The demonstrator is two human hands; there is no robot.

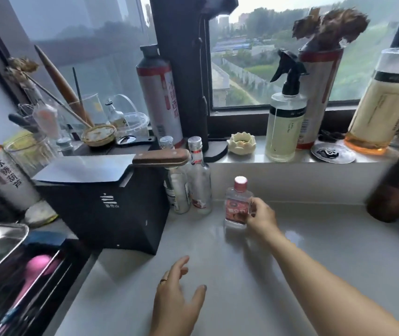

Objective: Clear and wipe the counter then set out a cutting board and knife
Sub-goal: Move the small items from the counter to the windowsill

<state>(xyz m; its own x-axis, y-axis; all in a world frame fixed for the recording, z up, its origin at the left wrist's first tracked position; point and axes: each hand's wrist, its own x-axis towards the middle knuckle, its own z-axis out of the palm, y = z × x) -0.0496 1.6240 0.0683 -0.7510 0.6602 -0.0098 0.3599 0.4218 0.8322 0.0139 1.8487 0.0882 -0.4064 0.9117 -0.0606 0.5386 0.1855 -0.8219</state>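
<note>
Right hand (262, 215) grips a clear, red-labelled, pink-capped bottle (236, 204).

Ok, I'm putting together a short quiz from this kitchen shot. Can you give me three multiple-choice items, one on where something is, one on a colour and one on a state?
1. Where does the cleaver lie?
A. on the windowsill
B. on top of the black box
C. in a hand

2. What colour is the cap of the small bottle?
A. pinkish red
B. blue
C. green

3. How is the left hand?
A. gripping the cleaver
B. clenched in a fist
C. open, holding nothing

Answers:
1 B: the blade rests flat across the top of the box.
2 A: the cap on the bottle that the right hand holds is pinkish red.
3 C: its fingers are spread above the counter with nothing in them.
</note>
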